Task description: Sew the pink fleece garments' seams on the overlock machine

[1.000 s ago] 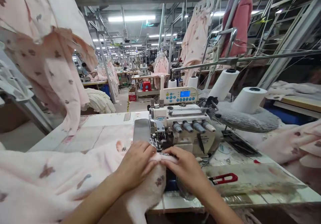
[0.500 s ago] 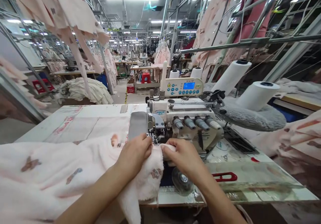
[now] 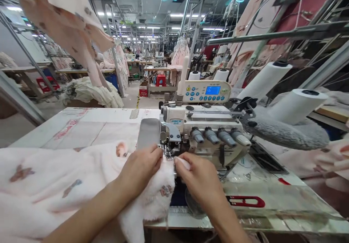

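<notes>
Pale pink fleece fabric (image 3: 95, 179) with a brown and blue print spreads over the left of the table and droops past its front edge. My left hand (image 3: 140, 168) is closed on this fabric, its fingertips just left of the presser foot (image 3: 168, 151) of a white overlock sewing machine (image 3: 174, 111). Right of the foot, my right hand (image 3: 200, 175) pinches a pale edge of fabric between thumb and forefinger. How that edge joins the fleece is hidden by the fingers. The fabric's furry edge hangs between both hands.
Red thread snips (image 3: 247, 201) lie right of my right forearm. White thread cones (image 3: 263, 79) stand behind the machine, near a grey fluffy cover (image 3: 289, 132). Pink printed pieces (image 3: 62, 21) hang at upper left. A metal rail (image 3: 245, 37) crosses at upper right.
The view has shifted slightly, so the machine sits a little further right. The fleece has moved slightly left in view. Both hands keep their hold beside the presser foot.
</notes>
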Available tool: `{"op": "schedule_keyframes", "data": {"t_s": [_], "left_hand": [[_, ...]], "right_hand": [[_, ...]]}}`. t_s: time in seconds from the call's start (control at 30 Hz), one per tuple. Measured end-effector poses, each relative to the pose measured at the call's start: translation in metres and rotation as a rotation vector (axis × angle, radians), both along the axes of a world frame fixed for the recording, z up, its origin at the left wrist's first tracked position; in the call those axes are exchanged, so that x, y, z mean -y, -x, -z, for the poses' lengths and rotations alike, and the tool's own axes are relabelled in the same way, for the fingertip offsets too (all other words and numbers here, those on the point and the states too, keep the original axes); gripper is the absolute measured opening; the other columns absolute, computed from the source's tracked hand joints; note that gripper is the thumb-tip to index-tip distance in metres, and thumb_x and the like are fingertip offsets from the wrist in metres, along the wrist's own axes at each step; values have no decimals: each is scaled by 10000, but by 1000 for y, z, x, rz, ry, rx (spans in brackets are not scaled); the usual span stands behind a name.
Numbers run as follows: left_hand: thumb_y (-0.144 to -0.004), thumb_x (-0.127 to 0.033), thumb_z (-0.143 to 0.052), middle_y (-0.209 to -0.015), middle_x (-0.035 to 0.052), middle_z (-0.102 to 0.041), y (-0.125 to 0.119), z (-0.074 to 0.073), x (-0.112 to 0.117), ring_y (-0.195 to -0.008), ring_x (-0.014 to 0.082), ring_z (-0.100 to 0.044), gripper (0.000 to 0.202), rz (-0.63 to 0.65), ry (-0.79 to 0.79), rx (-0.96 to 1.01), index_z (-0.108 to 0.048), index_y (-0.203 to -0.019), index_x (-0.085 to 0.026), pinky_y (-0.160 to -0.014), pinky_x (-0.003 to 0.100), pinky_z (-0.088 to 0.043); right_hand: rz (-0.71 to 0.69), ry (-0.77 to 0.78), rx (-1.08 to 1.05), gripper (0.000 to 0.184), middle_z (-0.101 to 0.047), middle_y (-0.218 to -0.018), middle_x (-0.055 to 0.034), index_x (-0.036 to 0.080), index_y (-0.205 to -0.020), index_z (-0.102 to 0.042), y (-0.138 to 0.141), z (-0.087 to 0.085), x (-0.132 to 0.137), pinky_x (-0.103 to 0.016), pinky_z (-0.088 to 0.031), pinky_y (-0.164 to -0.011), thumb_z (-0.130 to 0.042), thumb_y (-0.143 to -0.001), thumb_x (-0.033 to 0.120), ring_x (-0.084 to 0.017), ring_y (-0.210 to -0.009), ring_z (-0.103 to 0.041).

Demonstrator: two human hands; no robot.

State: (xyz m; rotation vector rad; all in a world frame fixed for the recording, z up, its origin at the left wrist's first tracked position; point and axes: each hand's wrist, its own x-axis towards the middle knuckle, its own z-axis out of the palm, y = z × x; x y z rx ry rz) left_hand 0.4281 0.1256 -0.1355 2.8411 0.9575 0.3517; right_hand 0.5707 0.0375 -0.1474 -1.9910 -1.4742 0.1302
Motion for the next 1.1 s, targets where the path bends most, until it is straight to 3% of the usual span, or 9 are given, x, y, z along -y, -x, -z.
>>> {"op": "schedule_keyframes", "data": {"t_s": [0.4,0.63,0.7,0.8,0.87,1.0,1.03,1.1], "left_hand": [[-890,-175,-370,-819,-1,-561,-5,2,1,-659,151,-562,164,-23,-46,-67,-507,-802,-193,-532,268,-321],[-893,-189,-353,-828,6,-556,-7,4,-4,-638,149,-558,172,-41,-73,-62,-501,-806,-187,-521,268,-291],[-890,-195,-356,-830,8,-555,-6,5,-5,-636,148,-550,169,-55,-71,-50,-506,-811,-186,-523,265,-289],[-888,-202,-358,-820,19,-551,-4,3,-5,-670,153,-535,194,-57,-67,-1,-519,-781,-178,-562,262,-320],[-885,-213,-372,-814,25,-556,-1,0,-5,-744,168,-526,207,-10,-53,51,-532,-759,-174,-643,276,-356],[-839,-192,-443,-847,18,-585,3,-7,-6,-820,177,-526,136,31,76,141,-566,-783,-181,-712,285,-368],[-822,-180,-459,-839,14,-587,4,-8,-6,-809,170,-532,118,19,113,163,-569,-781,-179,-702,276,-367],[-806,-178,-473,-800,4,-586,4,-9,-6,-768,153,-538,102,6,176,208,-565,-761,-175,-681,260,-365]], "right_hand": [[-12,-293,109,207,-630,-723,10,210,-773,-560,3,23,2,-234,-361,-600,-408,-890,289,-152,-669,-595],[84,-358,200,166,-578,-625,25,209,-786,-458,9,26,0,-247,-337,-495,-398,-915,294,-152,-517,-559],[95,-418,286,157,-601,-715,-22,194,-811,-501,11,26,5,-257,-382,-567,-399,-917,249,-171,-625,-582],[175,-650,355,91,-566,-1015,-121,173,-896,-576,15,33,20,-324,-420,-777,-495,-876,208,-230,-936,-546],[161,-670,171,88,-562,-1012,-108,180,-894,-594,19,46,29,-315,-426,-788,-537,-857,234,-222,-946,-533],[-141,-203,-587,325,-611,-764,-33,173,-811,-601,29,72,30,-251,-418,-621,-456,-869,458,-180,-728,-552],[-196,-147,-744,380,-603,-722,-23,165,-772,-598,32,74,27,-240,-403,-595,-453,-853,507,-171,-690,-536],[-205,-190,-965,409,-568,-655,-2,157,-690,-570,37,74,23,-217,-366,-558,-504,-809,542,-139,-622,-484]]}}
